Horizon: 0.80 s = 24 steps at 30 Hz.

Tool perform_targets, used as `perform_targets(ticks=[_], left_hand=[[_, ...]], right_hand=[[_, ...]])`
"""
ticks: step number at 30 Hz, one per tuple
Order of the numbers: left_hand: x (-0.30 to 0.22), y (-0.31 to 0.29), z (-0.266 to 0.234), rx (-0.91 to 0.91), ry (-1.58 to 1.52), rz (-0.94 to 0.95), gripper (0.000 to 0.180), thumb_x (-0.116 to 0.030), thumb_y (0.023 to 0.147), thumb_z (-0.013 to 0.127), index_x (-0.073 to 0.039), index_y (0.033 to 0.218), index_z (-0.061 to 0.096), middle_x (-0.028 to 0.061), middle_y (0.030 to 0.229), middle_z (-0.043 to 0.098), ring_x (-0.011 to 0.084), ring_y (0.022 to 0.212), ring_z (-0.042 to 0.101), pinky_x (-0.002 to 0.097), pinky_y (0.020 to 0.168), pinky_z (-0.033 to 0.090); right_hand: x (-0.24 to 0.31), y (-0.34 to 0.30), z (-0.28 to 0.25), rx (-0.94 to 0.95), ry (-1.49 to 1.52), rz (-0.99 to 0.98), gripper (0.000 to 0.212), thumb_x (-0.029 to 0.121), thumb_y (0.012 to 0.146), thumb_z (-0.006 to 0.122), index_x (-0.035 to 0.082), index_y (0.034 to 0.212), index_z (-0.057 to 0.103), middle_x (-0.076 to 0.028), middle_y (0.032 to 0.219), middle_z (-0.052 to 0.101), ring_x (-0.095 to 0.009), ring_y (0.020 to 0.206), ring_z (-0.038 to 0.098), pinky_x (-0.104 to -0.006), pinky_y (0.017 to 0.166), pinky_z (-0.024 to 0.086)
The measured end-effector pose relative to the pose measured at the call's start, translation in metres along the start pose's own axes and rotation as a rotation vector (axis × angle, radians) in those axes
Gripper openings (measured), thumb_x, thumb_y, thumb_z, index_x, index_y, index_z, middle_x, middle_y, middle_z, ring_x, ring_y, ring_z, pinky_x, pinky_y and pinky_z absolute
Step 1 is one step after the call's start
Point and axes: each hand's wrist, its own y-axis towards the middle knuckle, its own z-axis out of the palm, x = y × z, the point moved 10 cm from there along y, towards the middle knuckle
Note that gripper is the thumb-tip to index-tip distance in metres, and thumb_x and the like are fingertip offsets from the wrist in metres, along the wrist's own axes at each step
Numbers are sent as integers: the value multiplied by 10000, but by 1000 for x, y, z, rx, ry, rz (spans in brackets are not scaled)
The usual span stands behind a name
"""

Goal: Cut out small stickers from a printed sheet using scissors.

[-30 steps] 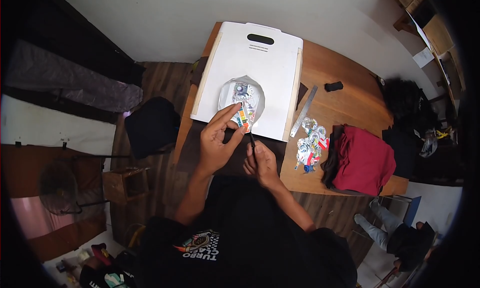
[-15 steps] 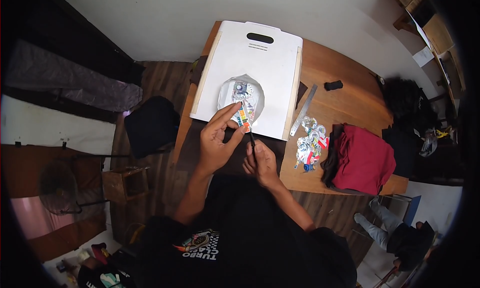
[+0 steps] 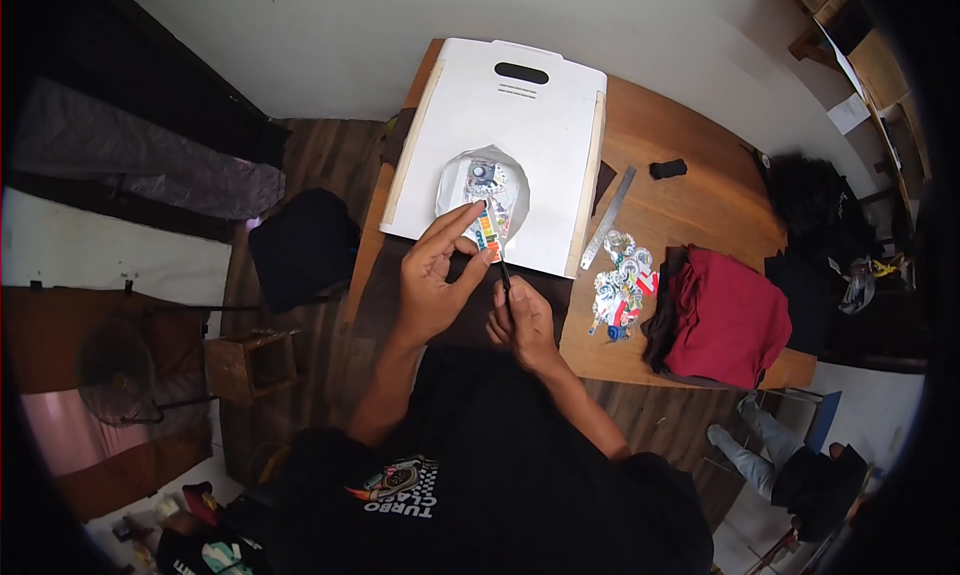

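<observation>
My left hand (image 3: 432, 283) pinches a small printed cutout (image 3: 489, 237) with bright lettering, its thumb at the lower end and its fingertips at the top. Closed round a slim black-handled cutting tool (image 3: 505, 275) is my right hand (image 3: 524, 323). The tool's upper end meets the cutout's right edge; whether it is a knife or scissors, I cannot tell. Both hands are over the near edge of a white panel (image 3: 500, 120) with a handle slot. Beyond my fingertips, a ragged round recess (image 3: 522, 197) in the panel holds several printed paper pieces (image 3: 484, 177).
The panel rests on a wooden table (image 3: 690, 210). To its right lie a steel ruler (image 3: 607, 220), a heap of printed cutouts (image 3: 622, 290), a small black object (image 3: 668, 169) and folded dark red cloth (image 3: 725, 320). A dark-covered seat (image 3: 303, 247) stands left. Another person (image 3: 800, 475) is at lower right.
Both hands keep nearly the same place and hold. The cutout and the black-handled tool have shifted only very slightly; the view has moved a touch.
</observation>
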Motion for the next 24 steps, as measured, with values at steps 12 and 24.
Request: perform_targets(ticks=[12, 24], left_hand=[[-1, -2, 1, 23, 2, 14, 518, 139, 834, 622, 69, 1333, 504, 167, 1322, 519, 51, 834, 566, 204, 823, 474], [0, 1, 0, 71, -24, -39, 514, 141, 827, 633, 65, 1322, 516, 155, 1323, 522, 54, 852, 560, 204, 827, 476]], right_hand=[[3, 1, -1, 16, -19, -15, 327, 341, 1056, 351, 55, 942, 460, 48, 555, 268, -44, 427, 228, -223, 434, 223], [7, 1, -1, 47, -64, 1, 330, 336, 1057, 348, 52, 929, 456, 45, 566, 268, -46, 437, 222, -224, 436, 222]])
